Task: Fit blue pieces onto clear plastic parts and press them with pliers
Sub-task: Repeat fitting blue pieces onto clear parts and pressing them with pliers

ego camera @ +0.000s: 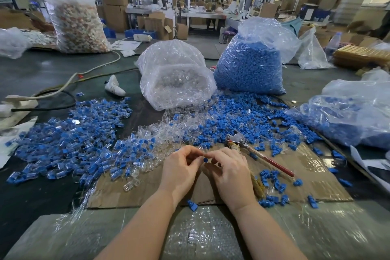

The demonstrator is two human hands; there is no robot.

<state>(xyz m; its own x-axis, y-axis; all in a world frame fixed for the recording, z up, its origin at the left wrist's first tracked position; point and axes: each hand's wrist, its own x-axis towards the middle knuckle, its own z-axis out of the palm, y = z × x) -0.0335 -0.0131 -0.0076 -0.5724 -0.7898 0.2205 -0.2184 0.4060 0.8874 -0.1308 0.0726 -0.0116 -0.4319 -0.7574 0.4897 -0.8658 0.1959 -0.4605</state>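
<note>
Blue piece (205,160) sits pinched between the fingertips of the right hand (229,172) and the left hand (181,168), both curled together above the cardboard sheet (147,188). Red-handled pliers (259,154) lie just right of them. Assembled blue-and-clear parts (69,143) are heaped to the left; a bag of blue pieces (249,65) stands behind.

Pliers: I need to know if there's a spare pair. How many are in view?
1. The pliers lie on the cardboard just right of the right hand, red handle pointing right. Others could be buried under the piles.
</note>
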